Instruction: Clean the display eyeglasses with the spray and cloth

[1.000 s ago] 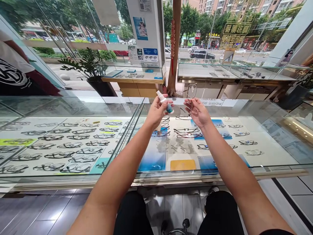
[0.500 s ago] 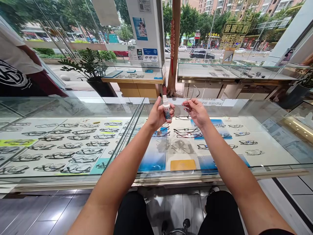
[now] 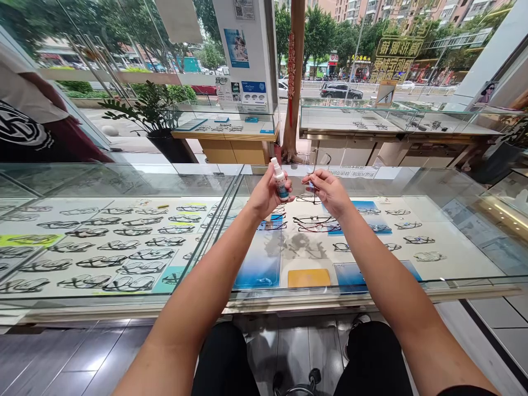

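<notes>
My left hand (image 3: 265, 194) is wrapped round a small white spray bottle (image 3: 281, 184) with a blue-and-red label, its nozzle pointing up and tilted a little left. Just to the right, my right hand (image 3: 330, 191) pinches a thin-framed pair of eyeglasses (image 3: 315, 165) between thumb and fingers. Its lenses rise above the fingertips and are hard to make out against the background. Both hands are above the glass display counter (image 3: 412, 187), a short gap apart.
Rows of eyeglasses (image 3: 134, 268) lie inside the counter, with blue cards and a yellow case (image 3: 308, 278). Further back are more display cases (image 3: 231, 132), a potted plant (image 3: 152, 110) and a tree trunk (image 3: 291, 132). A person (image 3: 33, 110) stands at the far left.
The eyeglasses in my right hand have turned, so the lenses show more edge-on. The spray bottle has shifted slightly up and left and tilts more.
</notes>
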`<state>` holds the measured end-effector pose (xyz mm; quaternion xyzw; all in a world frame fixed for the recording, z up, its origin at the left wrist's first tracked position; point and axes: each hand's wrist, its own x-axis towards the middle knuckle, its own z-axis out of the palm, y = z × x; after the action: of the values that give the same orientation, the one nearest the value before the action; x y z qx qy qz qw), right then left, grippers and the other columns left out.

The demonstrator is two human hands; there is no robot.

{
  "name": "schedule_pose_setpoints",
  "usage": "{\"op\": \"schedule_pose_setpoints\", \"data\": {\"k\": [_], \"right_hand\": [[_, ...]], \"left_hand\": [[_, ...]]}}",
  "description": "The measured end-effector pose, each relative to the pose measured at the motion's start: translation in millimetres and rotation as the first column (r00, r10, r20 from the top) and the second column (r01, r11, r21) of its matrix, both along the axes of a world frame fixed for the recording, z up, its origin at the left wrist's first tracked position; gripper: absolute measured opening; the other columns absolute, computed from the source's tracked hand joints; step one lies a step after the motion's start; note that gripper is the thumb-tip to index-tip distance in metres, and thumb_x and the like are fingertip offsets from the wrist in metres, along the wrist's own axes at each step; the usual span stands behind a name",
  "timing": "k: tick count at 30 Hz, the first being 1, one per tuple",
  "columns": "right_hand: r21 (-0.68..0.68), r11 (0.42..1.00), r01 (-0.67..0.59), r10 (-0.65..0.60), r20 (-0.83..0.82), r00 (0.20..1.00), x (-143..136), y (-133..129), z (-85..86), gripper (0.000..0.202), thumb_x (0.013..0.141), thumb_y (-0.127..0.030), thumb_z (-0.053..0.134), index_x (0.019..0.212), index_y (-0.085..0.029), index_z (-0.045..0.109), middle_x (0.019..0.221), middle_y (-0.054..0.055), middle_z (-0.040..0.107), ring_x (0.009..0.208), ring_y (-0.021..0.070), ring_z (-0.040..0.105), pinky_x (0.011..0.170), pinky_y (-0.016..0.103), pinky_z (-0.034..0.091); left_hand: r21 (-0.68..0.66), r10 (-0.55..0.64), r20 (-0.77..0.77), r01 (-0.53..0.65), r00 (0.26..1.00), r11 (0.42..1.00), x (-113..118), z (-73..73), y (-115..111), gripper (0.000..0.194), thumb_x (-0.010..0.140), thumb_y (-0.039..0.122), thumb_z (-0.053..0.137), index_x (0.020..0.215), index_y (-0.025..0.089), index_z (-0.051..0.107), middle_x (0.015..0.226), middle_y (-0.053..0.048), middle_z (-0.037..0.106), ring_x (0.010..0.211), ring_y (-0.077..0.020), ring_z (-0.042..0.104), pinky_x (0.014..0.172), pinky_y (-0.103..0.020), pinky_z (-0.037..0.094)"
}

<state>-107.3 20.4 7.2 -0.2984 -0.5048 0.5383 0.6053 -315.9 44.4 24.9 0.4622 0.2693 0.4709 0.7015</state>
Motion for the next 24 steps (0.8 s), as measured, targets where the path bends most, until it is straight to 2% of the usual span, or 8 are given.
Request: {"op": "schedule_pose_setpoints", "data": {"k": [3,6,9,12,16,24], "right_hand": [[-0.009,1.000,-0.024,0.024,0.039,0.999,-2.1,-1.6,-0.2,0.052,0.066,-0.064,0.103,0.084,-0.026,0.073,0.098,0.001,0.081,0.101,0.0190,0.070,0.096,0.035,0.055],[-0.019,0.998,-0.057,0.059,0.094,0.994,-5.0,-2.5,-1.5,0.053,0.067,-0.066,0.102,0.084,-0.026,0.072,0.098,0.002,0.081,0.099,0.0191,0.070,0.095,0.035,0.054],[-0.023,0.996,-0.089,0.092,0.141,0.986,-8.4,-3.2,-3.7,0.053,0.068,-0.067,0.101,0.085,-0.025,0.073,0.098,0.002,0.081,0.096,0.0185,0.069,0.094,0.035,0.053],[-0.020,0.992,-0.123,0.125,0.162,0.979,-11.0,-4.3,-5.1,0.052,0.069,-0.066,0.100,0.085,-0.025,0.073,0.097,0.002,0.081,0.095,0.0180,0.069,0.093,0.035,0.052],[-0.020,0.987,-0.157,0.158,0.172,0.972,-12.5,-5.5,-5.3,0.051,0.072,-0.065,0.100,0.086,-0.025,0.073,0.096,0.001,0.081,0.094,0.0174,0.069,0.093,0.034,0.051],[-0.025,0.987,-0.158,0.160,0.187,0.969,-13.1,-6.6,-4.9,0.052,0.072,-0.067,0.099,0.086,-0.025,0.072,0.097,0.001,0.081,0.096,0.0186,0.069,0.094,0.035,0.051]], "left_hand": [[0.028,0.042,-0.088,-0.040,0.995,0.999,1.0,-3.4,1.4,0.070,0.096,0.089,0.059,0.083,0.020,0.065,0.076,-0.002,0.059,0.069,-0.0155,0.060,0.070,-0.031,0.063],[0.136,0.160,-0.169,-0.138,0.973,0.981,3.2,-9.5,3.5,0.064,0.095,0.082,0.062,0.077,0.021,0.063,0.078,-0.003,0.058,0.072,-0.0159,0.057,0.070,-0.029,0.060],[0.288,0.286,-0.255,-0.210,0.924,0.934,4.2,-16.0,6.5,0.053,0.094,0.070,0.065,0.076,0.020,0.064,0.080,-0.003,0.060,0.075,-0.0165,0.056,0.069,-0.027,0.054],[0.418,0.360,-0.329,-0.207,0.873,0.885,3.6,-21.4,10.2,0.049,0.093,0.066,0.063,0.076,0.020,0.064,0.082,-0.004,0.061,0.078,-0.0181,0.055,0.069,-0.028,0.049],[0.500,0.386,-0.352,-0.177,0.853,0.848,2.4,-26.4,14.5,0.050,0.093,0.068,0.062,0.078,0.020,0.063,0.081,-0.004,0.061,0.077,-0.0184,0.054,0.069,-0.029,0.046],[0.530,0.421,-0.329,-0.204,0.845,0.823,1.8,-28.4,15.5,0.056,0.095,0.073,0.062,0.079,0.020,0.063,0.081,-0.004,0.059,0.075,-0.0177,0.053,0.068,-0.029,0.045]]}}
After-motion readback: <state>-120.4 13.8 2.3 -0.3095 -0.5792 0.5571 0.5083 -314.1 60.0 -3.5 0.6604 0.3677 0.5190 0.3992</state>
